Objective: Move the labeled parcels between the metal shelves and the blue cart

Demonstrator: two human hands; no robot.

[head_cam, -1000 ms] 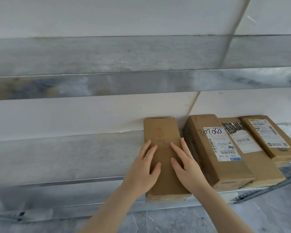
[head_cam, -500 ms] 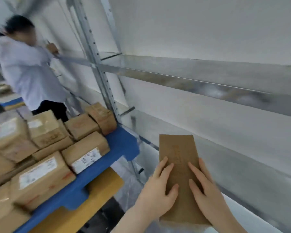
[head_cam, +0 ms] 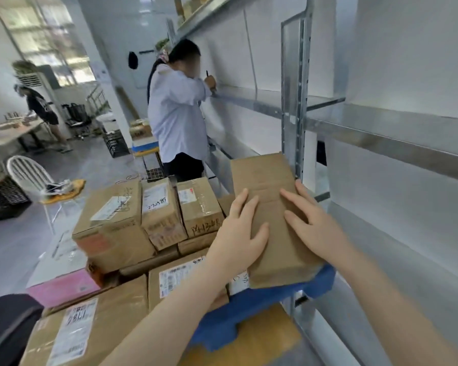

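The long plain brown parcel [head_cam: 265, 186] sits lengthwise under both hands, its near end over the right near corner of the blue cart [head_cam: 262, 302]; I cannot tell whether it rests there or is carried. The left hand [head_cam: 238, 233] lies on its left edge, fingers straight and spread flat across the top, thumb laid inward. The right hand [head_cam: 315, 228] mirrors it on the right edge, fingers also flat, not curled round anything.

Just left of the parcel the cart is packed with labeled parcels [head_cam: 111, 223], some with handwriting. A pink box [head_cam: 61, 286] lies at the cart's left side.

To the right run the metal shelves [head_cam: 381, 128], with an upright post [head_cam: 292, 101] just beyond the parcel's far end. Farther off, a person in a pale shirt [head_cam: 175, 114] leans at the shelves. A white chair [head_cam: 27, 173] stands far left.
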